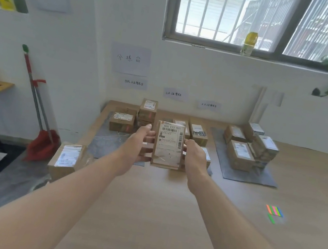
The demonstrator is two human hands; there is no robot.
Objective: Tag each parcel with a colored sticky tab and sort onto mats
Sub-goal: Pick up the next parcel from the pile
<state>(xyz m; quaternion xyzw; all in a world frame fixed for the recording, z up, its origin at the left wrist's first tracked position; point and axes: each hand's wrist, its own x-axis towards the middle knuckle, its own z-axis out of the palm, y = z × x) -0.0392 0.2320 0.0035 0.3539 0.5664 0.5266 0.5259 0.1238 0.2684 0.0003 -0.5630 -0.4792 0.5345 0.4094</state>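
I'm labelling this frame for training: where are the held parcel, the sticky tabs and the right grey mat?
held parcel (169, 140): head view, on its white shipping label.
sticky tabs (274, 210): head view, middle of the coloured strips.
right grey mat (245, 176): head view, bare front strip before the boxes.

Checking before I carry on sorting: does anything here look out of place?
One parcel sits alone at the table's left edge, off the mats, possibly overhanging. A green tab lies loose beside the sticky tabs.

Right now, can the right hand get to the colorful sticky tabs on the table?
Probably yes, once it lets go: the right hand grips the parcel with the left hand, and only bare table lies between it and the sticky tabs.
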